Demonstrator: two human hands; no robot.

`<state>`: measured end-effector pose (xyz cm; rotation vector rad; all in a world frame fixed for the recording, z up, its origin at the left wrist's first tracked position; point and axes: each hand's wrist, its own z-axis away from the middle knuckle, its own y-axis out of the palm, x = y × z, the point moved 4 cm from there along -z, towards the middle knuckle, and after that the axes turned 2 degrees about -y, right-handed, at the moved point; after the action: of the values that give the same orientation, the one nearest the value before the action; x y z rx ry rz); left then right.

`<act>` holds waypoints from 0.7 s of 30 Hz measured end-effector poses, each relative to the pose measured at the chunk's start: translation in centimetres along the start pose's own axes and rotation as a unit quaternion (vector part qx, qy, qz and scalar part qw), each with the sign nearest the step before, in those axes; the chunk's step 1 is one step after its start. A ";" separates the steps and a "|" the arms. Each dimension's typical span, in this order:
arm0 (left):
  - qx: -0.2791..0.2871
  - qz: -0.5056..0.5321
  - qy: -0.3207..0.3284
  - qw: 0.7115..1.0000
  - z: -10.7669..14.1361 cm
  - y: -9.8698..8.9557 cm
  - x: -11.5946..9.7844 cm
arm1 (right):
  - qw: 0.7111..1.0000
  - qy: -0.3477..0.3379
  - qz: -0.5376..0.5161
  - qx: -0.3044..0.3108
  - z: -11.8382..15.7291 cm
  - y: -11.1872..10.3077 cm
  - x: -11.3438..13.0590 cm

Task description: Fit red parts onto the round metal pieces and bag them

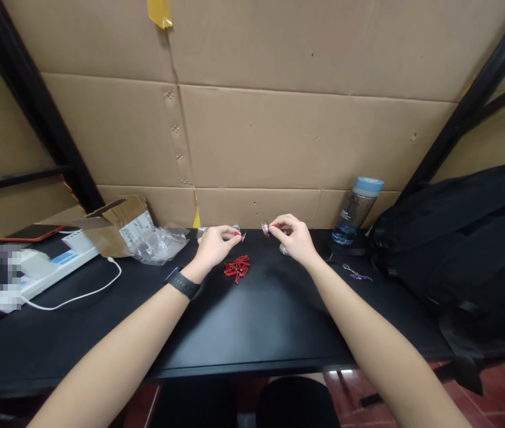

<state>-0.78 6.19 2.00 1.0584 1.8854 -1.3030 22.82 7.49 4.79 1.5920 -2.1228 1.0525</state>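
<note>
My left hand [215, 245] pinches a small red and silver piece [241, 236] between thumb and fingers, just above the black table [252, 321]. A dark watch sits on that wrist. My right hand [294, 236] holds a small round silver piece [265, 227] with a bit of red at its fingertips. The two hands are a short gap apart. A pile of several small red pieces [237, 268] lies on the table below and between them.
A blue-capped water bottle [356, 210] and a black backpack [466, 238] stand right. Keys [355, 273] lie near it. Crumpled clear plastic bags [158, 242], a torn cardboard box [116, 226], a white device with a cable [56, 267] sit left. A cardboard wall closes the back.
</note>
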 end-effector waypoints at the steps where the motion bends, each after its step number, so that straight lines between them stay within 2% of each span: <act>1: 0.001 0.041 -0.002 0.999 -0.1 0.2 0.2 | 1.000 0.002 -0.011 0.001 0.1 0.2 0.1; 4: 0.001 0.141 -0.006 0.990 -0.1 0.8 0.3 | 0.999 0.006 -0.041 0.003 0.6 1.3 0.3; 7: 0.016 0.168 0.011 0.986 0.3 1.4 -0.2 | 0.994 0.043 -0.099 0.002 1.4 2.8 0.2; 9: 0.034 0.143 0.035 0.988 0.6 1.7 -0.5 | 0.979 0.105 -0.174 0.026 2.0 4.1 -0.2; 12: 0.043 0.077 0.055 0.995 0.9 2.0 -0.8 | 0.940 0.187 -0.280 0.058 2.8 5.4 -0.5; 21: 0.001 -0.074 0.081 0.994 1.5 1.1 -2.2 | 0.856 0.293 -0.410 0.116 3.2 5.2 0.0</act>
<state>1.34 4.44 2.83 1.0707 2.1179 -1.3347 18.72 5.91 0.55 1.7105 -0.7998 1.2536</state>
